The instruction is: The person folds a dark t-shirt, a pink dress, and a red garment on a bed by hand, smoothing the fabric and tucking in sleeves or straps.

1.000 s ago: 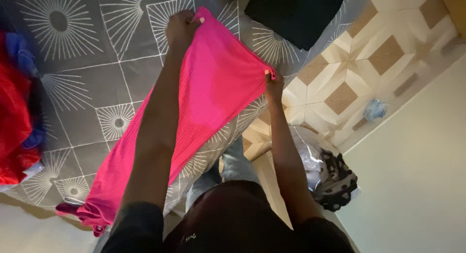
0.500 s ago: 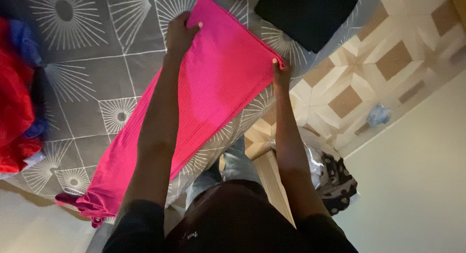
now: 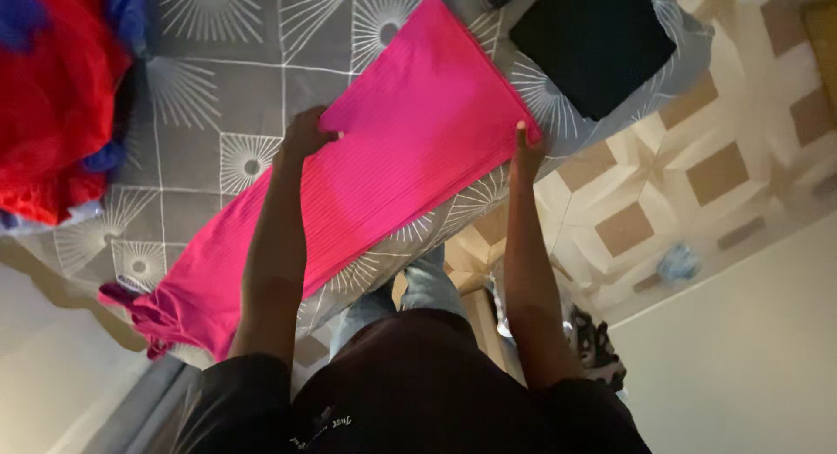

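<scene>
Both hands pinch pink garment (image 3: pixel 410 149) | left hand (image 3: pixel 305 136), right hand (image 3: pixel 526 153) on opposite edges | keep edges taut, flat on bedsheet (image 3: pixel 200 97)

Garment (image 3: pixel 410 149): bright pink, fine ribbed texture running lengthwise, uniform colour.
Bedsheet (image 3: pixel 218 97): grey ground, white grid lines, white sunburst motif in each square.
Folded cloth (image 3: pixel 593 40): plain black, no pattern.
Clothes pile (image 3: pixel 57 97): red, with blue patches at top and side.
Floor (image 3: pixel 697 158): cream tiles with tan-brown diamonds, geometric layout.
Bag on the floor (image 3: pixel 602 345): black with white dots.
Crumpled item (image 3: pixel 678 262): pale blue.
Wall (image 3: pixel 750 358): plain off-white.
Sleeves: black; trousers: blue denim.
</scene>
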